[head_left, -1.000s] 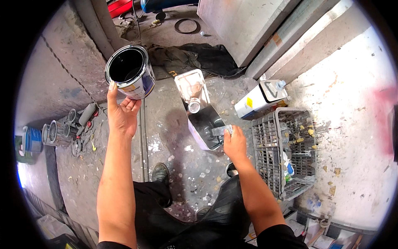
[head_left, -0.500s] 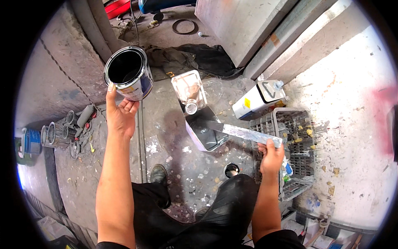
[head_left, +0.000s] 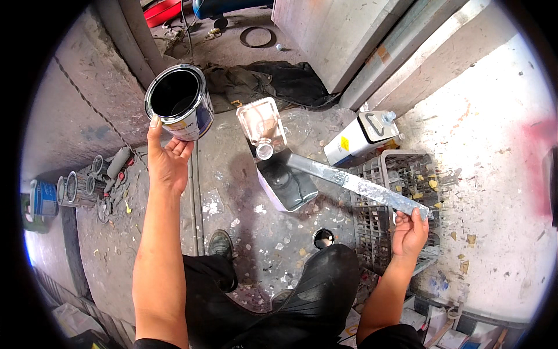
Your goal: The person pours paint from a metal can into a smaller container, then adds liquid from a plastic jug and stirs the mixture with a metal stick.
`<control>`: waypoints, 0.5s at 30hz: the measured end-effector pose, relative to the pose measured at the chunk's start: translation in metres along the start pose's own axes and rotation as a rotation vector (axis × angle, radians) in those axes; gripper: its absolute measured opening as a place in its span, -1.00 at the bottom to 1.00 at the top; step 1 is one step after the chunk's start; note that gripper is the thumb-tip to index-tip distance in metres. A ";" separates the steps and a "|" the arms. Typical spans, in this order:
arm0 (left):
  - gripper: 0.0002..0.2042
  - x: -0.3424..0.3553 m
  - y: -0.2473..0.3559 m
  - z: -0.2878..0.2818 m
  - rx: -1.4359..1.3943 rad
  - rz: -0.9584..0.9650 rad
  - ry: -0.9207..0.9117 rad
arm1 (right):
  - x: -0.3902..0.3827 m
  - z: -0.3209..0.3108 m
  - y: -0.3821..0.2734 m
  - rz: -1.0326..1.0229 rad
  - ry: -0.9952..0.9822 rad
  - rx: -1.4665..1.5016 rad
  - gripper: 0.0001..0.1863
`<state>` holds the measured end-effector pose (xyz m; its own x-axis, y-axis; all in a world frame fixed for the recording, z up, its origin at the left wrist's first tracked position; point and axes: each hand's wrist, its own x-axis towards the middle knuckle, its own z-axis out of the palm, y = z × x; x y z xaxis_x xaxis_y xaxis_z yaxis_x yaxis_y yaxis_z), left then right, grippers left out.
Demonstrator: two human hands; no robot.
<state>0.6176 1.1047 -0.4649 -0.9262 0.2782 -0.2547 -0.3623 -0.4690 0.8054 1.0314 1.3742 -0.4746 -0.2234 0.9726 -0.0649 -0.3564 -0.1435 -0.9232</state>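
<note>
Up at the left, my left hand (head_left: 168, 160) grips an open paint can (head_left: 195, 121) from below, thumb on its side; the can tilts toward me and its inside looks black. My right hand (head_left: 410, 232) pinches the end of a long, paint-smeared stirring stick (head_left: 360, 184). The far part of the stick is dark and wet. Its tip lies over an opened rectangular metal tin (head_left: 278, 200) on the floor. That tin has its cut top (head_left: 261, 116) folded back, with a round spout on it, and holds dark grey liquid.
A grey plastic crate (head_left: 372, 232) and a white rectangular can with a handle (head_left: 356, 139) stand at the right. Near my knee is a small dark cup (head_left: 323, 238). Dark cloth (head_left: 290, 81) lies at the back. Several stained cups (head_left: 72, 186) line the left wall.
My right hand has moved right and slightly down, drawing the stirring stick further out of the tin. The left hand and the paint can have hardly moved.
</note>
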 end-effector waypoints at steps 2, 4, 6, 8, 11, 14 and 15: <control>-0.14 -0.002 0.000 0.002 0.004 -0.002 -0.003 | 0.000 0.000 -0.002 -0.006 -0.015 0.008 -0.85; -0.13 -0.002 0.000 0.003 0.008 -0.005 -0.005 | 0.000 -0.001 -0.003 -0.007 -0.027 0.014 -0.86; -0.13 -0.002 0.000 0.003 0.012 -0.007 -0.007 | 0.000 0.000 -0.003 -0.004 -0.035 0.019 -0.87; -0.13 -0.002 0.000 0.003 0.015 -0.005 -0.009 | 0.000 0.002 -0.004 -0.001 -0.029 0.016 -0.86; -0.12 -0.001 0.000 0.002 0.015 -0.001 -0.012 | 0.000 0.002 -0.003 0.002 -0.036 0.010 -0.85; -0.11 -0.001 0.000 0.001 0.011 0.005 -0.012 | 0.002 0.001 -0.001 0.007 -0.045 0.001 -0.84; -0.11 -0.001 0.001 0.001 0.009 0.007 -0.011 | 0.002 0.001 0.000 0.009 -0.048 -0.002 -0.83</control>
<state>0.6187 1.1050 -0.4633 -0.9274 0.2838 -0.2436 -0.3550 -0.4632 0.8121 1.0303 1.3761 -0.4740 -0.2696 0.9614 -0.0550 -0.3523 -0.1516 -0.9235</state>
